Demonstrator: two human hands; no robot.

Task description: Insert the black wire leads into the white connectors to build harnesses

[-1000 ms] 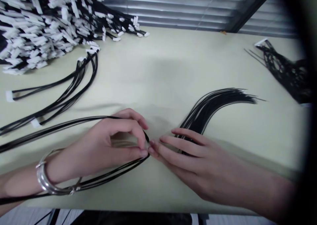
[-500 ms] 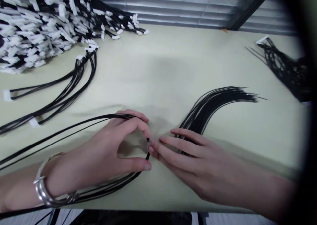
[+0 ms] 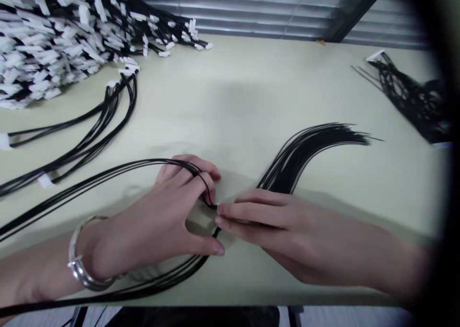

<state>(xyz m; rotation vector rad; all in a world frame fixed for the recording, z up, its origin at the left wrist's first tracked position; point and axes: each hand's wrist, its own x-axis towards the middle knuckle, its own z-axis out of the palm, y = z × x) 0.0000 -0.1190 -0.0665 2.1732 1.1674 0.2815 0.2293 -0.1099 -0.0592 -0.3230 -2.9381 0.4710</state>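
Observation:
My left hand, with a silver bangle on the wrist, has its thumb and fingers spread around a gap. Thin black wires run over the back of its fingers and dip toward my right fingertips. More black wires pass beneath the left thumb, where they curve up to the same spot. My right hand pinches the wire ends there; a small pale part shows at the fingertips, mostly hidden. Beyond the right hand, a thick bundle of loose black wires lies on the table, its near end covered by the fingers.
A large heap of black cables with white connectors fills the back left of the table. Several finished-looking cables trail in front of it. Another black wire bundle lies at the right. Blinds stand behind.
My left thumb and index finger have come away from the wire ends, and the left hand has shifted slightly right. The right fingertips remain at the wire ends. The view has shifted slightly.

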